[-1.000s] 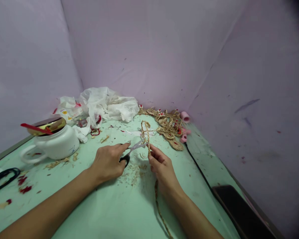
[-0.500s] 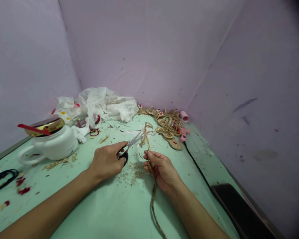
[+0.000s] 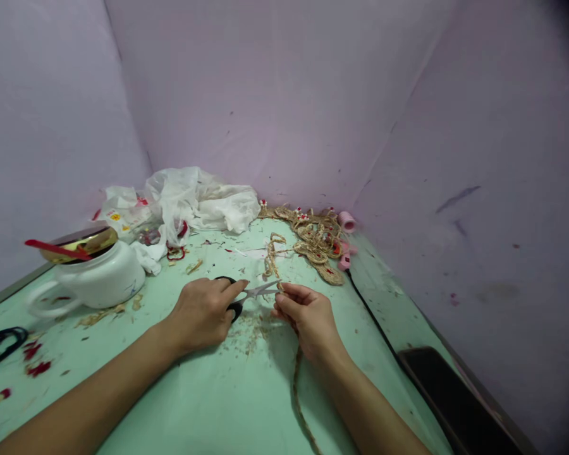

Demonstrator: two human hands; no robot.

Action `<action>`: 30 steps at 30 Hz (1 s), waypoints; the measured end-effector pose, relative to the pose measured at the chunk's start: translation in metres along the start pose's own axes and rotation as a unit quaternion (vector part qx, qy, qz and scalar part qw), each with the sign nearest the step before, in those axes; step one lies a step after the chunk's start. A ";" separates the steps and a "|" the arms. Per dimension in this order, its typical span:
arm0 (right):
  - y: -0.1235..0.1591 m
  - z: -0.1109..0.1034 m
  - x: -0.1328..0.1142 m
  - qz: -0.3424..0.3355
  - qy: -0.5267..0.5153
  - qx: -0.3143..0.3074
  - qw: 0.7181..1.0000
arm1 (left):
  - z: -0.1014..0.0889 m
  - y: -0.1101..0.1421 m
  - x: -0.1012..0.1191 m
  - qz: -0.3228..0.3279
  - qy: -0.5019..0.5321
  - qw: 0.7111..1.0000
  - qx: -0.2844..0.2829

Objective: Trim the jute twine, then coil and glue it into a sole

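My left hand (image 3: 203, 313) is closed around the black handles of a pair of scissors (image 3: 253, 292), whose silver blades point right and stand apart. Between the blade tips lies a braided straw cord (image 3: 298, 385). My right hand (image 3: 309, 317) pinches this cord just beside the tips. From the fingers the cord runs down toward the table's near edge, and a looped piece (image 3: 271, 256) of it lies beyond the blades. Whether the cord is cut through I cannot tell.
Several woven straw pieces with red and white bits (image 3: 315, 243) lie at the back, beside a pink corded tool (image 3: 345, 253). White plastic bags (image 3: 203, 199) and a white mug (image 3: 97, 281) stand left. A dark phone-like slab (image 3: 448, 392) lies right. Scraps dot the green table (image 3: 208, 404).
The scissors have turned from pointing up and away to pointing right, with their blades now at the cord. My right hand has turned over and pinches the cord close to them.
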State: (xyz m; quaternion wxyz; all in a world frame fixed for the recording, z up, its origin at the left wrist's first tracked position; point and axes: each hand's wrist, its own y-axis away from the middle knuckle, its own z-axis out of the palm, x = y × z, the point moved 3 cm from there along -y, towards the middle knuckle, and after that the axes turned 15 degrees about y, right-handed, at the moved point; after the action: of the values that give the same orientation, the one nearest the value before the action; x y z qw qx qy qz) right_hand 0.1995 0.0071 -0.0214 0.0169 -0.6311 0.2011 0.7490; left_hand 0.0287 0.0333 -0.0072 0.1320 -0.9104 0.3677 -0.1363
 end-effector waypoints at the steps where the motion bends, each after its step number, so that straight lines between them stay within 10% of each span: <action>1: 0.000 0.000 0.000 -0.007 0.010 0.007 1.000 | 0.000 0.000 0.000 0.009 -0.010 1.000 0.002; 30: -0.002 -0.003 -0.002 -0.024 0.017 -0.005 1.000 | -0.003 -0.002 -0.009 -0.142 0.122 0.982 -0.001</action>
State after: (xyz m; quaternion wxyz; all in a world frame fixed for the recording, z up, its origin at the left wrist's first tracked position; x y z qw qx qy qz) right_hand 0.2027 0.0079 -0.0208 0.0280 -0.6484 0.1826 0.7385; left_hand 0.0232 0.0405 -0.0054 0.0643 -0.9299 0.2480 -0.2637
